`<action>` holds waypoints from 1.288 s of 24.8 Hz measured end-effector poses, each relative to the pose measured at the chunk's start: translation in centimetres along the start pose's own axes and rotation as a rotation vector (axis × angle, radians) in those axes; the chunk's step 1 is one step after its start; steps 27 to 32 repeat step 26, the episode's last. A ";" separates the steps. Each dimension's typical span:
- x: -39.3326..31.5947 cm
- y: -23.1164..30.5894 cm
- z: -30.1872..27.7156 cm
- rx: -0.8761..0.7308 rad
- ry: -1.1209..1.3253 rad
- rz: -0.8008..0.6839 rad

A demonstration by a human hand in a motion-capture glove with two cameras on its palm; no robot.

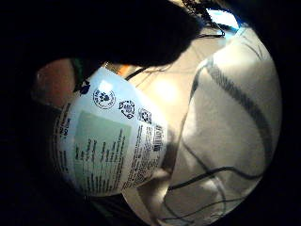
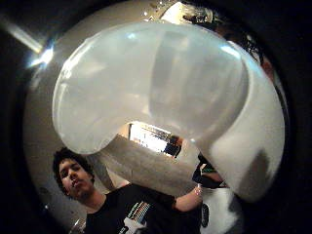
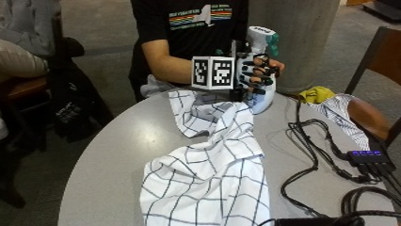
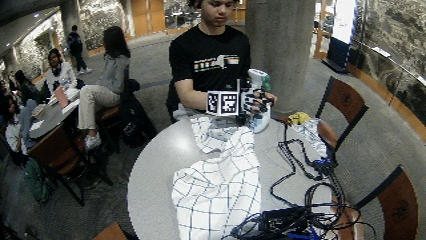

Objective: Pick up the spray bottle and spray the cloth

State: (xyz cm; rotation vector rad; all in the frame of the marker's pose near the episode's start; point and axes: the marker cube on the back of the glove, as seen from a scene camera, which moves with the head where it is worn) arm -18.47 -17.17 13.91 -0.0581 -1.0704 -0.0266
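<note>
In the outside view a white spray bottle point(image 3: 262, 100) with a teal trigger stands upright at the far side of the round table point(image 3: 106, 155). My gloved right hand point(image 3: 257, 70) grips its neck and body, fingers curled round it. Whether its base touches the table I cannot tell. A white cloth point(image 3: 213, 160) with dark grid lines lies from beside the bottle down to the near edge. The little finger side palm view shows the bottle's label point(image 1: 110, 136) with the cloth point(image 1: 235, 117) beside it. The bottle's pale plastic point(image 2: 161, 83) fills the thumb side view.
Black cables point(image 3: 313, 155) and a hub with purple lights point(image 3: 366, 157) lie on the table's right side. A yellow item point(image 3: 316, 94) and striped fabric sit on a chair at the right. A concrete pillar point(image 3: 300, 37) stands behind the bottle.
</note>
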 end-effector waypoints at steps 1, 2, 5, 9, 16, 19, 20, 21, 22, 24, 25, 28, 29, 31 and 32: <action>0.2 0.1 0.1 -0.005 0.004 -0.004; 0.3 0.2 0.1 -0.011 0.010 -0.008; 0.3 1.0 0.0 -0.035 0.048 -0.017; -0.6 3.3 -1.5 -0.008 0.124 -0.039; -3.3 9.0 -7.3 0.150 0.326 -0.072; -3.1 11.8 -9.9 0.237 0.518 -0.040; -2.7 12.8 -10.7 0.250 0.583 -0.018; -2.1 13.8 -11.4 0.253 0.638 0.004; -1.3 14.6 -11.9 0.250 0.679 0.022; 0.1 15.8 -12.3 0.245 0.717 0.043; 0.6 16.2 -12.4 0.246 0.723 0.050; 0.9 16.4 -12.3 0.247 0.725 0.053; 0.9 16.4 -12.3 0.247 0.725 0.053; 0.9 16.4 -12.3 0.247 0.725 0.053; 0.9 16.4 -12.3 0.247 0.725 0.053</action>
